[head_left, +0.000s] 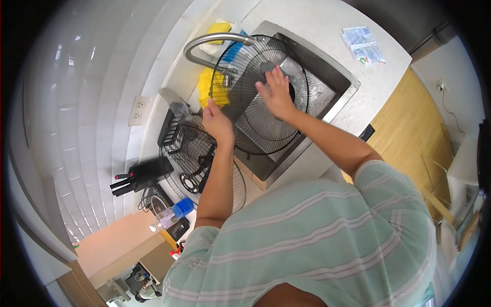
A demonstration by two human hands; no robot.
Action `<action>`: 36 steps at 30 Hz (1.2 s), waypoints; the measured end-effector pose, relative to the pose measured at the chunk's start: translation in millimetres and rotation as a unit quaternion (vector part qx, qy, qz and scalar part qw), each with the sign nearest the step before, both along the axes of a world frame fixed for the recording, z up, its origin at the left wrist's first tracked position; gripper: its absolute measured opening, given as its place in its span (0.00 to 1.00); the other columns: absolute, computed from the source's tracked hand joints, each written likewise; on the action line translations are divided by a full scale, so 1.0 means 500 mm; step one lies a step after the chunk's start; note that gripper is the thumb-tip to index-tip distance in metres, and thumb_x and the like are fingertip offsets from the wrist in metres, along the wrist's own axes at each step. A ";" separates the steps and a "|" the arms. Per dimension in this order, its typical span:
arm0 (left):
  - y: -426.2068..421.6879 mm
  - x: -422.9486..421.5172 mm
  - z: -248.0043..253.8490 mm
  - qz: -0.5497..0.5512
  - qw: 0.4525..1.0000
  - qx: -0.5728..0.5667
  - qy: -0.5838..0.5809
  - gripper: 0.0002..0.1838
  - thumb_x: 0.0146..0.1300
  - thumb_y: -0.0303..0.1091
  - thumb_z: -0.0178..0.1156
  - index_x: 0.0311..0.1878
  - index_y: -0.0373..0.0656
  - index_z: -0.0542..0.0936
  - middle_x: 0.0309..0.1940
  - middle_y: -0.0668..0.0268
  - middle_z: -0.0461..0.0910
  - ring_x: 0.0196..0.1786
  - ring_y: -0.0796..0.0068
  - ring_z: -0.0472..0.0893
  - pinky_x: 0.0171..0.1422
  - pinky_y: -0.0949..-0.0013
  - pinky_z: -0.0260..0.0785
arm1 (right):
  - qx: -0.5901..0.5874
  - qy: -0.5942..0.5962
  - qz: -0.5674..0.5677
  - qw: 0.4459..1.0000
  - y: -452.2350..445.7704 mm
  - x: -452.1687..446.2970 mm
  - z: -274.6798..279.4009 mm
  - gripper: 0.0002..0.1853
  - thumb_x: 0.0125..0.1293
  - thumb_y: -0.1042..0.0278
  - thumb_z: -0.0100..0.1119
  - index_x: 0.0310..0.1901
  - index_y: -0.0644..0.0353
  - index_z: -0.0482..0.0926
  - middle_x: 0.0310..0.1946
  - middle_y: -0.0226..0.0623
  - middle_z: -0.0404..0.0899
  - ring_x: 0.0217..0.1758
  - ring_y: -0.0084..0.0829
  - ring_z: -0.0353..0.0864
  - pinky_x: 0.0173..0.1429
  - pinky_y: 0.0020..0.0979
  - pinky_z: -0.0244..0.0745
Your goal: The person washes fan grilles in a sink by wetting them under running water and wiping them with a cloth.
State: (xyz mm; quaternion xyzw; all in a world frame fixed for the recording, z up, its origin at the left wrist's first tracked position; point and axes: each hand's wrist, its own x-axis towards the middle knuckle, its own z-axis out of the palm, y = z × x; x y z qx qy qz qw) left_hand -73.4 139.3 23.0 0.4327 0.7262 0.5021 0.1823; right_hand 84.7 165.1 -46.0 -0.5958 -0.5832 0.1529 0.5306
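Observation:
A round black wire fan grille (255,120) lies tilted over the steel sink (335,84), under the curved faucet (207,38). My left hand (218,123) is closed on the grille's rim at its left side. Over the middle of the grille, my right hand (279,94) is spread with the fingers apart. A small grey piece (267,66) shows beside its fingertips; whether the fingers touch it is unclear.
A second grille (238,187) sits left of the sink, near a black knife block (148,174) and a bottle with a blue part (166,217). Yellow cloth (204,84) lies behind the faucet. A plastic packet (363,45) rests on the right counter.

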 end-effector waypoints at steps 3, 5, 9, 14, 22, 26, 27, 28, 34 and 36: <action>0.006 0.002 0.002 0.003 1.000 0.006 0.002 0.24 0.71 0.46 0.49 0.27 0.33 0.77 0.22 0.66 0.77 0.26 0.78 0.70 0.35 0.71 0.63 | -0.075 0.017 0.003 0.997 0.071 -0.003 -0.025 0.27 0.69 0.46 0.44 0.51 0.66 0.71 0.62 0.57 0.63 0.72 0.55 0.53 0.70 0.62 0.43; -0.006 0.001 0.001 0.005 1.000 -0.003 0.004 0.24 0.71 0.46 0.50 0.26 0.33 0.76 0.22 0.66 0.76 0.27 0.79 0.69 0.35 0.72 0.63 | -0.116 0.043 -0.001 0.992 0.168 0.033 -0.042 0.25 0.69 0.48 0.44 0.49 0.66 0.72 0.62 0.57 0.64 0.71 0.55 0.54 0.70 0.62 0.44; 0.003 0.007 0.005 0.008 1.000 -0.004 -0.002 0.24 0.70 0.46 0.52 0.25 0.33 0.75 0.23 0.67 0.75 0.27 0.80 0.68 0.35 0.74 0.62 | -0.132 0.043 0.036 0.990 0.239 0.096 -0.057 0.21 0.70 0.53 0.43 0.47 0.67 0.72 0.59 0.57 0.67 0.69 0.55 0.58 0.70 0.53 0.51; 0.015 0.003 -0.009 0.024 1.000 0.009 -0.008 0.24 0.70 0.46 0.52 0.26 0.33 0.76 0.21 0.68 0.74 0.26 0.80 0.68 0.34 0.73 0.62 | -0.028 0.062 -0.067 0.995 0.055 0.067 -0.122 0.12 0.67 0.71 0.45 0.47 0.69 0.72 0.52 0.58 0.72 0.59 0.57 0.67 0.65 0.44 0.62; 0.012 0.008 0.022 0.005 1.000 -0.010 0.026 0.24 0.70 0.46 0.51 0.28 0.32 0.77 0.21 0.64 0.77 0.26 0.77 0.71 0.34 0.71 0.64 | -0.213 0.173 -0.146 0.951 0.076 0.095 -0.155 0.15 0.63 0.68 0.49 0.45 0.71 0.75 0.47 0.59 0.74 0.55 0.52 0.73 0.59 0.43 0.67; 0.020 -0.019 0.000 -0.041 0.999 -0.027 -0.017 0.24 0.70 0.46 0.52 0.29 0.32 0.79 0.21 0.64 0.77 0.27 0.76 0.72 0.35 0.71 0.65 | -0.120 0.107 0.003 0.987 0.078 0.080 0.020 0.20 0.62 0.57 0.56 0.44 0.69 0.77 0.39 0.55 0.78 0.45 0.48 0.78 0.50 0.39 0.71; 0.030 -0.019 0.000 -0.048 0.998 -0.030 -0.016 0.23 0.69 0.46 0.52 0.29 0.33 0.79 0.21 0.64 0.77 0.26 0.77 0.72 0.34 0.72 0.65 | -0.144 0.132 0.037 0.980 0.089 0.079 0.065 0.21 0.61 0.55 0.58 0.43 0.68 0.78 0.35 0.53 0.79 0.42 0.47 0.79 0.47 0.38 0.72; 0.040 -0.016 0.003 -0.055 0.998 -0.033 -0.016 0.23 0.69 0.47 0.52 0.29 0.34 0.80 0.21 0.64 0.76 0.25 0.77 0.72 0.33 0.72 0.65 | -0.169 0.155 0.071 0.971 0.099 0.078 0.106 0.23 0.60 0.52 0.60 0.43 0.68 0.78 0.32 0.52 0.80 0.38 0.46 0.80 0.45 0.38 0.73; 0.058 -0.001 0.063 -0.101 0.985 -0.085 -0.110 0.21 0.67 0.48 0.55 0.31 0.37 0.82 0.18 0.67 0.75 0.19 0.81 0.70 0.25 0.74 0.62 | -0.215 0.126 0.163 0.955 0.165 0.049 0.195 0.20 0.57 0.54 0.66 0.34 0.68 0.78 0.17 0.30 0.72 0.14 0.19 0.67 0.21 0.23 0.61; 0.068 0.001 0.076 -0.106 0.980 -0.102 -0.135 0.21 0.67 0.49 0.55 0.31 0.39 0.81 0.19 0.71 0.73 0.20 0.81 0.68 0.24 0.75 0.60 | -0.246 0.219 0.187 0.925 0.172 0.043 0.191 0.20 0.56 0.54 0.66 0.34 0.67 0.79 0.16 0.27 0.70 0.13 0.19 0.63 0.19 0.21 0.57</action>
